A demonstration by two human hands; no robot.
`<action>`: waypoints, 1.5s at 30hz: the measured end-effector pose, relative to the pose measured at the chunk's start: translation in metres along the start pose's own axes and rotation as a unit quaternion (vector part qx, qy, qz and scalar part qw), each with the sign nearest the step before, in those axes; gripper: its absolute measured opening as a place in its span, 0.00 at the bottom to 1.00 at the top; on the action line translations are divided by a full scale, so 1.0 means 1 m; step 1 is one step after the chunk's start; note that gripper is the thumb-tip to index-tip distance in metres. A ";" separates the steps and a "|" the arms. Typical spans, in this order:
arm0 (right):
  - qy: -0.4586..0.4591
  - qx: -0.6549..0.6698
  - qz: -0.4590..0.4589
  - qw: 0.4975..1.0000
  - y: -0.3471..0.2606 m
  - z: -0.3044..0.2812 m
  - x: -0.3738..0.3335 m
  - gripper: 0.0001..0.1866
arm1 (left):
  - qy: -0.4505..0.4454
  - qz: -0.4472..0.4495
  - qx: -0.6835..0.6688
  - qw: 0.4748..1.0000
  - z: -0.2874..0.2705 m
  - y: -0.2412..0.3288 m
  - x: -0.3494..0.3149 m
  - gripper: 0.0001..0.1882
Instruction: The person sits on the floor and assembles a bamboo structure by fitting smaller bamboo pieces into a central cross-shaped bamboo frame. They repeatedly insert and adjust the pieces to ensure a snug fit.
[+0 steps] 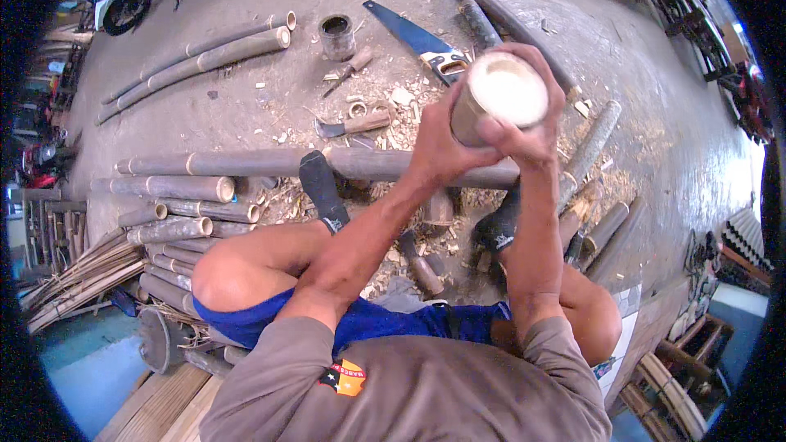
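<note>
Up in front of me, both hands are wrapped round a thick bamboo section [509,92]. Its pale, cut end faces upward, with a shallow curved mark on it. My left hand [442,141] grips the side at the left, thumb up against the wall. On the right side, my right hand [539,127] curls round it, fingers over the far rim and thumb near the close edge. Below them a long bamboo pole [368,163] lies across the floor by my socked feet. A handsaw [409,37] with a blue blade lies just beyond my hands.
Wood chips [401,96] litter the floor. Farther left are a grimy can [336,38], a wooden-handled pointed tool [350,70] and a curved knife [358,124]. Bamboo lengths [192,190] are stacked at my left; more poles [596,141] lie right. Split strips [86,266] sit at lower left.
</note>
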State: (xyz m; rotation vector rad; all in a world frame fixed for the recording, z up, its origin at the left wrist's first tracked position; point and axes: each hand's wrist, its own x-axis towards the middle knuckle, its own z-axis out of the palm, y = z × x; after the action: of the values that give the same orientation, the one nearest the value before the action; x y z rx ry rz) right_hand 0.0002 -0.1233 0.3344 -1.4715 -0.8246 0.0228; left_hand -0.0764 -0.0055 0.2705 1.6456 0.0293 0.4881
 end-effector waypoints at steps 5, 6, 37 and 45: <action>-0.039 0.038 -0.011 0.998 0.008 -0.007 0.011 0.48 | 0.066 0.009 0.019 0.998 0.010 0.005 0.000 0.54; -0.023 0.023 -0.007 0.999 0.003 -0.002 0.009 0.48 | 0.050 -0.006 -0.012 0.999 0.006 0.000 -0.001 0.54; 0.164 -0.075 -0.062 0.982 -0.032 0.041 -0.012 0.46 | -0.069 0.128 -0.090 0.985 -0.019 0.012 0.019 0.39; 0.095 0.193 -0.016 0.976 -0.024 0.007 -0.019 0.44 | -0.048 0.095 0.032 0.994 0.004 0.026 0.022 0.37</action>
State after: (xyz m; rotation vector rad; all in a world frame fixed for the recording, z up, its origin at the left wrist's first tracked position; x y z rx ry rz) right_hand -0.0281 -0.1306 0.3456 -1.0748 -0.6449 0.0159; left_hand -0.0625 -0.0062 0.3016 1.7429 -0.1864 0.5563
